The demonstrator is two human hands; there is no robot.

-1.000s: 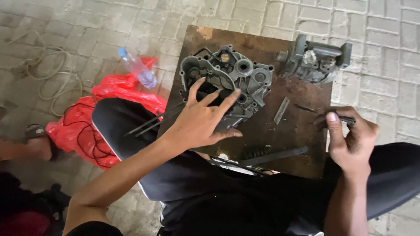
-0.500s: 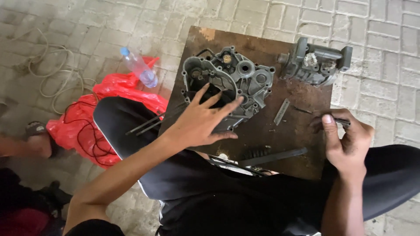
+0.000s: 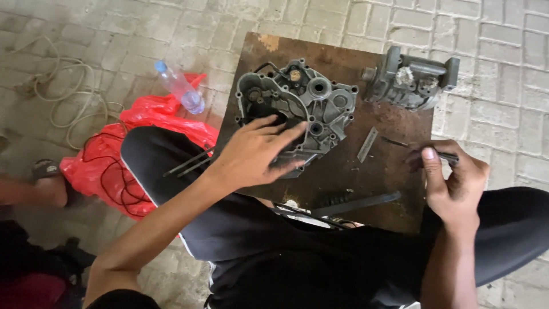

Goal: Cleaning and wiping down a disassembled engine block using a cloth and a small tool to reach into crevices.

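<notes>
Meanwhile the left hand [image 3: 254, 151] is resting, fingers spread, on the stripped engine casing [image 3: 303, 109]; the right hand [image 3: 454, 180] is pinching a thin metal tool [image 3: 449, 155], second part [image 3: 412, 80] untouched

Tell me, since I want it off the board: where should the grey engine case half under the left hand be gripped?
Probably by the outer rim of the engine case half, from its far and right edges: it lies flat, the left hand covers the near side, and the rim is bare there.

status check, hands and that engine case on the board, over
Left hand flat on grey engine case, fingers spread. Right hand pinching thin dark tool. Flat metal strip lies loose between them.
</notes>
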